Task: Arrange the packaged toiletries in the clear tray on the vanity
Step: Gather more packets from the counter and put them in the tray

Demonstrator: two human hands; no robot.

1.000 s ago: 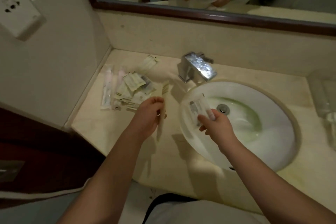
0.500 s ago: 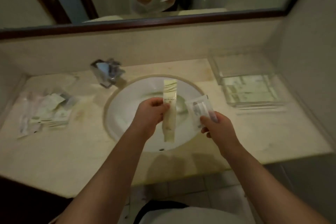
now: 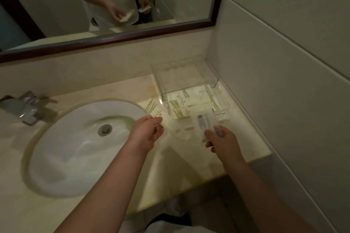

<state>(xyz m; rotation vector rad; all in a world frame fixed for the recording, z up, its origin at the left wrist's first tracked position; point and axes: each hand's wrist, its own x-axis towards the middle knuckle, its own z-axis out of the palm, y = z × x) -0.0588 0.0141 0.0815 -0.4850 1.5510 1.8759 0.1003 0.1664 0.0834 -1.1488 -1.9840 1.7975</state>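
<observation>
The clear tray stands at the right end of the vanity, against the wall corner. Several pale packets with green stripes lie flat in its near half. My left hand pinches a long cream packet that reaches toward the tray's near left corner. My right hand holds a clear sachet with a grey item inside, just in front of the tray.
The white oval sink with its drain fills the counter's left half, and a chrome tap stands behind it. A dark-framed mirror runs above. The tiled wall closes the right side. The counter's front edge is close below my hands.
The view has swung right, from the packet pile at the left end to the tray. Both hands moved right over the sink with their packets and now sit in front of the tray.
</observation>
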